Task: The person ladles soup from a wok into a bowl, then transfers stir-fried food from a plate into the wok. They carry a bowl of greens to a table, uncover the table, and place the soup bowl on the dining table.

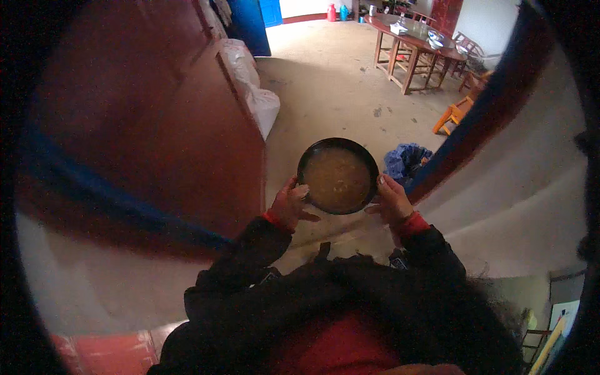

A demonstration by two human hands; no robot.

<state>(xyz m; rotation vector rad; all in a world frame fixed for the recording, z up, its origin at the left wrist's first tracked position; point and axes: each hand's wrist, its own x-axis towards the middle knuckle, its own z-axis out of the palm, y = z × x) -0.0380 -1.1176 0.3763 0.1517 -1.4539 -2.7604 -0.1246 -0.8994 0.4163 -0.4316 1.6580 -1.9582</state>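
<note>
Between my two hands is a round black bowl (338,176), carried level in front of my body and filled with a cloudy brown liquid with paler bits on its surface. My left hand (292,203) grips the bowl's left side, thumb at the rim and fingers reaching underneath. On the opposite side my right hand (392,199) holds it the same way, thumb near the rim. The undersides of both hands' fingers are partly hidden by the bowl.
A dark red door (187,137) stands at the left, a blue-and-red door frame (475,137) at the right. White sacks (262,103) lean behind the door. Beyond are a bin with a blue bag (403,159), an orange chair (453,117) and a wooden table (409,39) with dishes.
</note>
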